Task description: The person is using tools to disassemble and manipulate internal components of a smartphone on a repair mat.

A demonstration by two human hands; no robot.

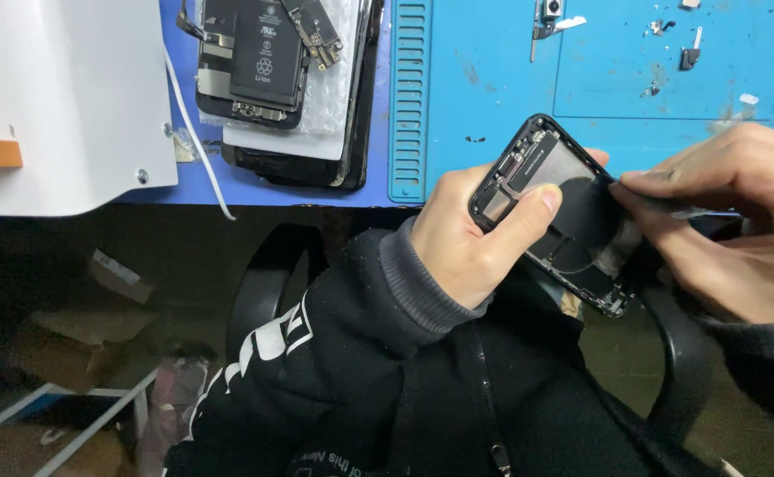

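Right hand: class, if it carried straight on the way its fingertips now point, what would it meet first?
The right hand points leftward, holding a thin tool against the opened phone frame. Straight on it would probably meet the left hand's thumb first, though depth is unclear.

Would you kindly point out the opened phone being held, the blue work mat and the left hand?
opened phone [537, 168], head view, exposed inner plate.
blue work mat [493, 79], head view, bare surface.
left hand [466, 238], head view, back of the hand.

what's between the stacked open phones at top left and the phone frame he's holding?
Head view: the ridged edge strip of the blue mat, then bare blue mat between the stacked phones and the held phone frame.
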